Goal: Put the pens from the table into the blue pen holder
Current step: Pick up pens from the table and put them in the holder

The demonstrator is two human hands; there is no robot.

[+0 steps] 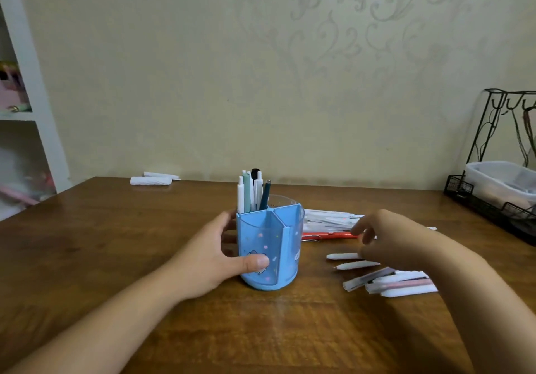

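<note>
Now the left hand [214,257] grips the blue plastic pen holder [269,246]; the right hand [388,237], fingers loose and empty, hovers nearer the white pens [355,265] lying crosswise.

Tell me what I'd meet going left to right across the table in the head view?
White rolls at the back → left hand gripping the blue pen holder → red pen → right hand above loose white pens → black wire rack.

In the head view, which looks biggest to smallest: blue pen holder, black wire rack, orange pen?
1. Black wire rack, though partly cut off
2. Blue pen holder, nearer the camera, so unsure
3. Orange pen, partly hidden
</note>
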